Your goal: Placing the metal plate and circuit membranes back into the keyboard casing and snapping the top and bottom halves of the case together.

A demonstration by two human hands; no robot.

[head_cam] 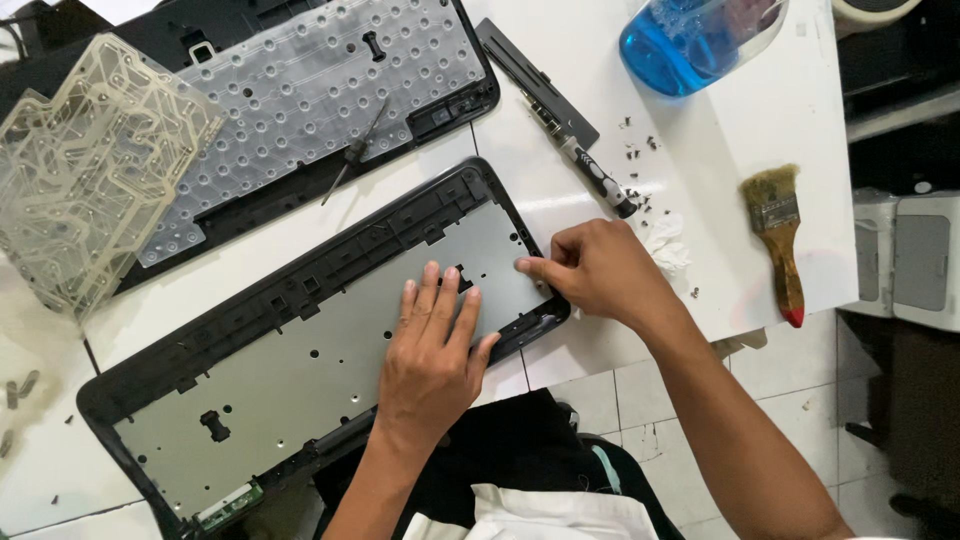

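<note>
1. Head view: left hand (432,350) lies flat, fingers spread & straight, palm down on the grey metal plate of the keyboard base (300,350); grips nothing, just presses.
2. Right hand (598,268) curled at the base's right end, forefinger & thumb pinched close at the plate's edge; can't tell if anything small sits between them.
3. Keyboard base: black frame w/ grey plate, lies slanted across the table's (720,130) front edge, partly overhanging the near side.
4. Second keyboard half w/ clear dome sheet (310,90) at the table's back-left; loose membrane sheet (90,170) at the left edge.
5. Screwdriver (585,165) just behind the right hand, white tissue (665,245) beside it.
6. Paintbrush (780,240) near the right edge; blue liquid container (690,35) at the back-right corner.
</note>
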